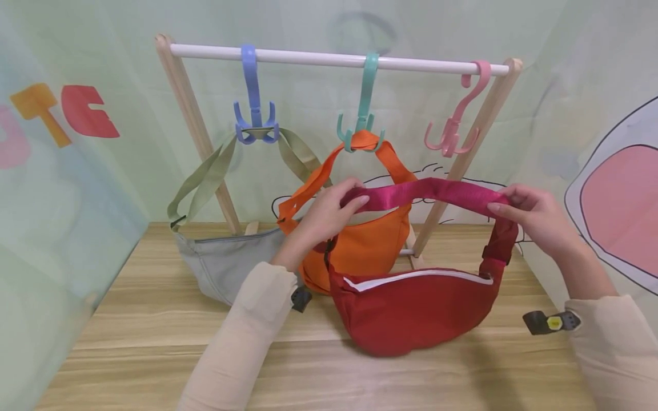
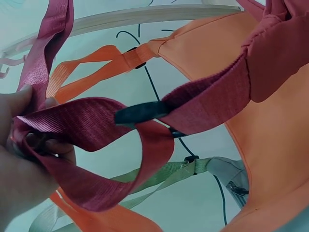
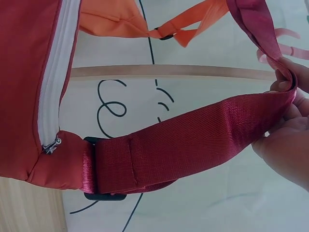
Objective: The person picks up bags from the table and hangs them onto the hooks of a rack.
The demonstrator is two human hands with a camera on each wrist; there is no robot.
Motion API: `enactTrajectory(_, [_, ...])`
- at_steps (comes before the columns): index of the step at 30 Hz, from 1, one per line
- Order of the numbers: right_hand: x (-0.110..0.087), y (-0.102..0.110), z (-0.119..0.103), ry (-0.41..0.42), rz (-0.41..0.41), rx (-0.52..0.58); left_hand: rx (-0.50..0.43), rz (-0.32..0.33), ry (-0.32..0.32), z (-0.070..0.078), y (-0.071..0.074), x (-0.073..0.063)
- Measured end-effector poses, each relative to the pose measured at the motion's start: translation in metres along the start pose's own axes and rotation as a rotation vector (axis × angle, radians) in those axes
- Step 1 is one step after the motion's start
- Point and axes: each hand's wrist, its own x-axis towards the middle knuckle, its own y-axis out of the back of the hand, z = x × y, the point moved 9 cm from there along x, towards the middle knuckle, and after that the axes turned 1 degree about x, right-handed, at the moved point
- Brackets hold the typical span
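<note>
A red shoulder bag [image 1: 416,314] with a white zipper is held up by its magenta-red strap [image 1: 437,191] in front of the rack. My left hand [image 1: 329,214] pinches the strap's left part between thumb and fingers; the left wrist view shows a loop of webbing and a dark buckle [image 2: 140,113] beside it. At the strap's right bend, my right hand [image 1: 542,220] grips the webbing, with a black slider [image 3: 91,195] lower down in the right wrist view. Whether the bag's base touches the table cannot be told. Behind it, an orange bag [image 1: 370,245] is partly hidden.
A wooden rack with a white rail [image 1: 313,57] carries blue [image 1: 252,91], green [image 1: 367,91] and pink [image 1: 454,114] hooks. The orange bag's strap loops over the green hook, and a grey bag's [image 1: 226,262] strap over the blue one. All stand on a wood-grain table [image 1: 154,354].
</note>
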Motion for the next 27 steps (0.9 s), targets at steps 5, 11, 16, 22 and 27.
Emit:
enactTrajectory(5, [0.002,0.004,-0.003,-0.017,0.028,-0.008,-0.013,0.001,0.016,0.003,0.002,0.001])
enactTrajectory(11, [0.002,0.007,-0.008,0.008,0.056,-0.006,-0.016,0.019,0.009,0.008,0.004,0.002])
enactTrajectory(16, [0.003,0.009,-0.011,0.040,0.077,0.022,-0.023,0.025,-0.006,0.012,0.005,0.004])
enactTrajectory(22, [0.005,0.013,-0.012,0.041,0.114,0.004,-0.018,0.040,-0.015,0.016,0.008,0.006])
enactTrajectory(27, [0.005,0.016,-0.015,0.034,0.133,-0.016,-0.030,0.044,-0.020,0.018,0.010,0.008])
